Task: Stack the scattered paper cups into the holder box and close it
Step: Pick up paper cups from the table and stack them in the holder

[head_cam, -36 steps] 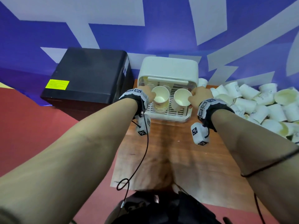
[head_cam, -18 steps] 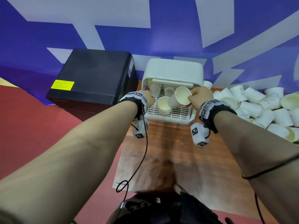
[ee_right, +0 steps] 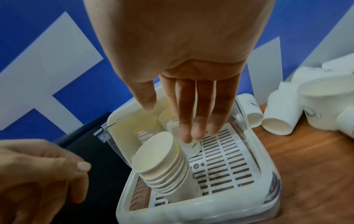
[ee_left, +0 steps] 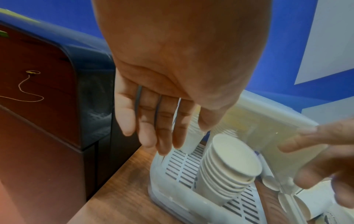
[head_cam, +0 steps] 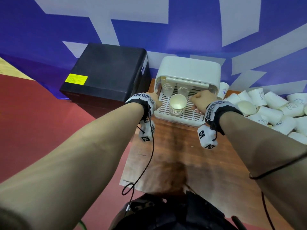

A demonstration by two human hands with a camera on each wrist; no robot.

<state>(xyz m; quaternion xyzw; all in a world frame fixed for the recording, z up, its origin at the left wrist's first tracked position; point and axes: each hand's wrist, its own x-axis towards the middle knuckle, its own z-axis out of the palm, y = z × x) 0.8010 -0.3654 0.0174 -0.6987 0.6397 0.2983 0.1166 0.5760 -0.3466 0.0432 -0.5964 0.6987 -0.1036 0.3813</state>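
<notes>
A second ago each hand carried cups over the holder box (head_cam: 186, 90): the left hand (head_cam: 155, 101) a nested stack, the right hand (head_cam: 201, 101) a single cup tipped toward it. Now that cup is seated on top, the front stack (head_cam: 177, 105) stands on the slatted tray on its own, and both hands have let go.

The left hand hovers at about 9 o'clock from the stack, over the tray's left rim, fingers (ee_left: 153, 124) straight, side by side and holding nothing. The right hand sits at about 3 o'clock from the stack, fingers (ee_right: 195, 115) long, loose and slightly parted above the slats, also empty. The right wrist view shows the stack leaning a little toward the front wall of the tray.

Two more stacks (head_cam: 176, 89) stand at 12 o'clock from it, deeper inside under the raised lid (head_cam: 187, 70).

So one more cup is in, and the stacking step goes on rather than ends. A large heap of loose cups (head_cam: 269, 108) lies on the counter (head_cam: 174, 155) at 3 o'clock from the box, most of them on their sides. The lid is up, so closing looks a long way off. The free right hand is the nearer one to the heap, and a reach that way seems the likely next move
</notes>
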